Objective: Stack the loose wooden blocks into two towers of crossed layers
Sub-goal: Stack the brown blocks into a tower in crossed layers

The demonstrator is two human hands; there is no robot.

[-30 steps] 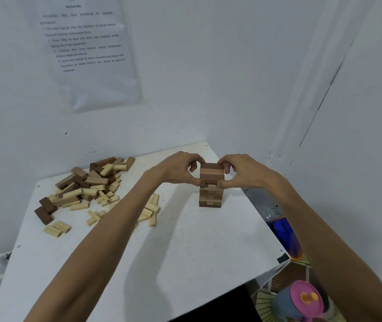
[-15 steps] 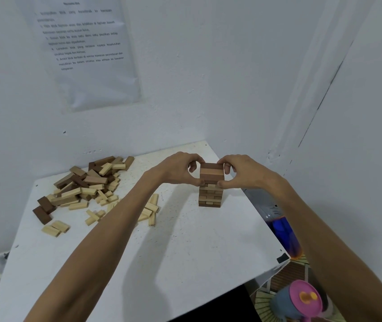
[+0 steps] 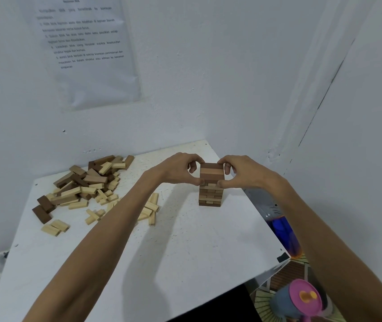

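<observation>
On the white desk (image 3: 162, 263), your left hand (image 3: 178, 169) and right hand (image 3: 243, 171) are still pinching the tower (image 3: 210, 194) near the far right corner, fingers (image 3: 193, 167) curled round its top layers. Nothing is shifting, so you are likely squaring it. Farther left, loose blocks (image 3: 87, 184) are waiting.

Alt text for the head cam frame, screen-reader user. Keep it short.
A person's left hand and right hand pinch the top layers of a small wooden tower from either side, on a white table. A pile of loose blocks, light and dark, lies at the table's left, and a printed sheet hangs on the wall behind.
</observation>
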